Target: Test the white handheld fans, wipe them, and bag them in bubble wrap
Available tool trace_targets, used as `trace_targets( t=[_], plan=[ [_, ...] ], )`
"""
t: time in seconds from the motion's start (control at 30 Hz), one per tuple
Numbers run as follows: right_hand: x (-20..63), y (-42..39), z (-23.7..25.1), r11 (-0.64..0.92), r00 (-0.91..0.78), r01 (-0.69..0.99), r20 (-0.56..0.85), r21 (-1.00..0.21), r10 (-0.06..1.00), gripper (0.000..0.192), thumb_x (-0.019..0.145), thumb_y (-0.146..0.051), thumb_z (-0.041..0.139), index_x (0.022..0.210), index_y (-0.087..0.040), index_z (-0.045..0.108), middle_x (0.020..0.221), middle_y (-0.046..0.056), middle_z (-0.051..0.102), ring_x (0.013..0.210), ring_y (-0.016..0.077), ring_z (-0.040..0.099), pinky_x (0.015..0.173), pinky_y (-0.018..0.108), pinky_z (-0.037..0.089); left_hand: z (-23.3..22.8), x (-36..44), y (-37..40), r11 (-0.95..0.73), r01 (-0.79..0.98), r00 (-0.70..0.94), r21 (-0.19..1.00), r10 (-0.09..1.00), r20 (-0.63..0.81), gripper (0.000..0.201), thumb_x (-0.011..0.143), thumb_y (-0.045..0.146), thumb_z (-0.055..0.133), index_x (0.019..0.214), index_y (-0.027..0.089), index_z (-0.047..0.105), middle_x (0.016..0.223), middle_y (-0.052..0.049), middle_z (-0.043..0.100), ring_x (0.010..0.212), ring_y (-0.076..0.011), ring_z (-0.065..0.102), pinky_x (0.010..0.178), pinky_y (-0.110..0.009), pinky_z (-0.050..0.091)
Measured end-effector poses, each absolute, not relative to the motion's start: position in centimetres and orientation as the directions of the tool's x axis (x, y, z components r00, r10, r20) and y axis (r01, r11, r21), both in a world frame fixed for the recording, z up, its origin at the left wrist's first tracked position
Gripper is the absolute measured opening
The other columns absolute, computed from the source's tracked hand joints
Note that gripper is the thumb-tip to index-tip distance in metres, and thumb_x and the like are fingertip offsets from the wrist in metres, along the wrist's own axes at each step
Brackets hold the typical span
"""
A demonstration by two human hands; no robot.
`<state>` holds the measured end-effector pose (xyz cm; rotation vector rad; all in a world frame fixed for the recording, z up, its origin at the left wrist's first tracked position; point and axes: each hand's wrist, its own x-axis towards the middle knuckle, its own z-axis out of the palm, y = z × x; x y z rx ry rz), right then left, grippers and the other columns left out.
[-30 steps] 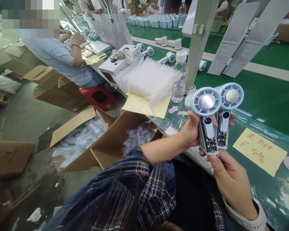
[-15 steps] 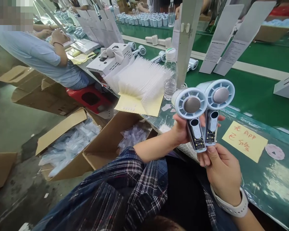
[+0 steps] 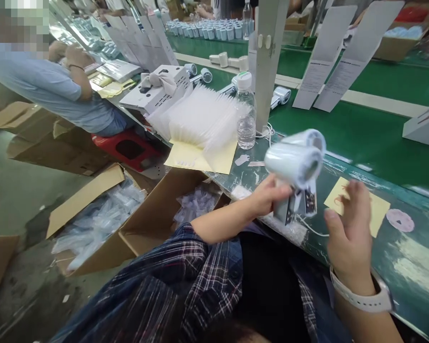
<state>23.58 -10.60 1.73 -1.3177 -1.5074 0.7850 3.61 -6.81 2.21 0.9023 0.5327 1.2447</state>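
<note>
My left hand (image 3: 270, 194) grips the handles of two pale blue handheld fans (image 3: 296, 164), which are blurred and turned side-on above the bench edge. Exposed circuit boards show at the bottom of their handles. My right hand (image 3: 346, 228) hangs just right of the fans, fingers apart, touching nothing, with a white watch band on the wrist. It partly covers a yellow handwritten note (image 3: 377, 209) stuck on the green bench (image 3: 364, 138).
A water bottle (image 3: 246, 112), a fanned stack of clear bags (image 3: 203, 116) on yellow paper and a white post (image 3: 268, 62) stand to the left. Open cartons of bagged parts (image 3: 103, 219) sit on the floor. A seated person's arm (image 3: 60, 88) is far left. More fans (image 3: 280, 95) lie on the belt.
My right hand has let go of the fan handles and dropped away to the right. My left hand has swung both fans so their round faces point away.
</note>
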Motion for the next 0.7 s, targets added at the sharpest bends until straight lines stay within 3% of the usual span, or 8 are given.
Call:
trace_targets(
  t=[0.03,0.1,0.17,0.27,0.33,0.43,0.5,0.7],
  plan=[
    [23.8,-10.6,1.7,0.18,-0.026,0.25,0.179,-0.951,0.984,0.061,0.095,-0.056,0.08,0.147,-0.028,0.065,0.16,0.015,0.062,0.152,0.0415,0.055,0.123,0.065,0.047,2.0,3.1,-7.0,0.082,-0.493,0.358,0.866,0.927,0.116,0.073,0.062,0.068,0.1,0.108,0.017,0.077,0.111,-0.012,0.079,0.111,-0.0329,0.076,0.106,-0.047,0.06],
    [24.2,-10.9,1.9,0.092,-0.09,0.036,0.089,-0.995,0.992,0.051,0.09,-0.049,0.088,0.134,-0.029,0.072,0.135,0.011,0.077,0.126,0.0358,0.074,0.106,0.055,0.061,1.4,2.4,-7.1,0.083,-0.386,0.457,0.919,0.882,0.112,0.074,0.06,0.062,0.104,0.113,0.016,0.079,0.109,-0.013,0.079,0.117,-0.035,0.075,0.109,-0.047,0.059],
    [24.7,-11.3,2.1,0.046,-0.026,-0.083,0.048,-0.995,0.998,0.042,0.086,-0.045,0.094,0.12,-0.03,0.075,0.114,0.006,0.081,0.104,0.0298,0.078,0.093,0.048,0.065,0.9,2.1,-6.8,0.07,-0.393,0.404,0.917,0.909,0.104,0.074,0.068,0.068,0.099,0.12,0.019,0.078,0.111,-0.012,0.079,0.121,-0.0334,0.074,0.112,-0.047,0.058],
    [25.1,-11.5,2.1,-0.016,0.101,-0.135,-0.029,-0.991,0.994,0.05,0.073,-0.043,0.103,0.11,-0.028,0.074,0.096,0.002,0.079,0.083,0.0235,0.074,0.08,0.041,0.063,0.6,2.6,-6.4,0.126,-0.514,0.305,0.848,0.951,0.044,0.075,0.083,0.086,0.077,0.122,0.022,0.071,0.104,-0.008,0.075,0.101,-0.0259,0.075,0.103,-0.048,0.062],
    [25.2,-11.6,2.1,-0.074,0.141,-0.164,-0.097,-0.984,0.985,0.053,0.068,-0.044,0.106,0.106,-0.027,0.074,0.092,0.001,0.077,0.079,0.0208,0.072,0.075,0.038,0.062,1.0,3.2,-6.6,0.184,-0.563,0.351,0.806,0.936,0.031,0.074,0.082,0.083,0.079,0.122,0.022,0.063,0.102,-0.005,0.069,0.09,-0.0222,0.072,0.091,-0.044,0.065],
    [25.2,-11.7,2.4,-0.108,0.063,-0.29,-0.131,-0.951,0.989,0.05,0.073,-0.049,0.102,0.112,-0.028,0.078,0.1,0.002,0.078,0.084,0.0193,0.073,0.074,0.033,0.064,1.8,3.8,-7.1,0.201,-0.569,0.439,0.798,0.894,0.087,0.072,0.076,0.053,0.095,0.127,0.025,0.052,0.107,-0.003,0.064,0.092,-0.0195,0.07,0.084,-0.037,0.064],
    [25.2,-11.9,2.8,-0.095,-0.002,-0.343,-0.101,-0.935,0.995,0.043,0.078,-0.047,0.099,0.112,-0.029,0.081,0.104,0.003,0.079,0.084,0.017,0.073,0.073,0.029,0.063,2.0,4.1,-7.3,0.193,-0.556,0.47,0.808,0.875,0.114,0.071,0.079,0.04,0.095,0.131,0.026,0.048,0.106,-0.001,0.062,0.089,-0.0164,0.068,0.081,-0.034,0.062],
    [25.4,-12.4,3.0,-0.068,-0.1,-0.37,-0.033,-0.926,0.994,0.03,0.088,-0.038,0.093,0.116,-0.034,0.082,0.102,0.002,0.08,0.086,0.0175,0.074,0.078,0.029,0.066,1.5,4.1,-7.0,0.156,-0.49,0.546,0.858,0.822,0.163,0.054,0.087,0.038,0.09,0.116,0.022,0.048,0.104,-0.001,0.063,0.082,-0.0151,0.071,0.077,-0.034,0.06]
  ],
)
